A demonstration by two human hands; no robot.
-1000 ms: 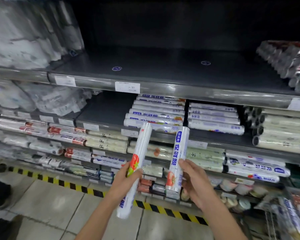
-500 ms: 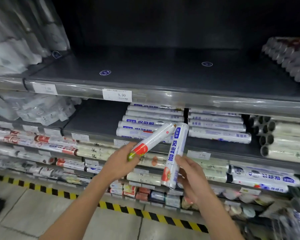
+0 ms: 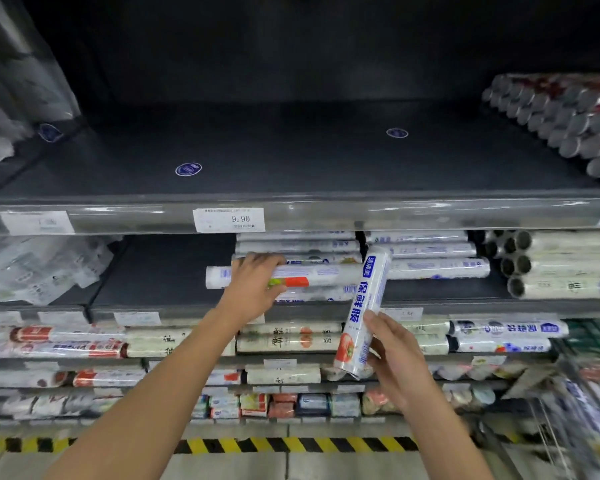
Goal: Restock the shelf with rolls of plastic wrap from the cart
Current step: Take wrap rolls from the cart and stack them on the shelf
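My left hand [image 3: 253,289] grips a white plastic wrap roll [image 3: 319,274] that lies level, resting on the stack of like rolls [image 3: 297,245] on the second shelf [image 3: 160,278]. My right hand [image 3: 392,355] holds a second white roll [image 3: 362,306] with blue lettering and a tomato picture near its lower end. That roll stands nearly upright in front of the shelf edge, its top tilted right. Another stack of white rolls [image 3: 433,259] lies just right of the first.
The dark top shelf [image 3: 291,157] carries a 9.90 price tag [image 3: 229,220] and red-and-grey rolls [image 3: 565,123] at far right. Bagged goods [image 3: 39,265] sit left. Lower shelves hold several roll packs. A cart [image 3: 582,410] shows at lower right; striped tape [image 3: 291,445] marks the floor.
My left hand swung its roll from upright to level and brought it up onto the stack on the second shelf. My right hand stayed in front with its roll upright. The view moved closer.
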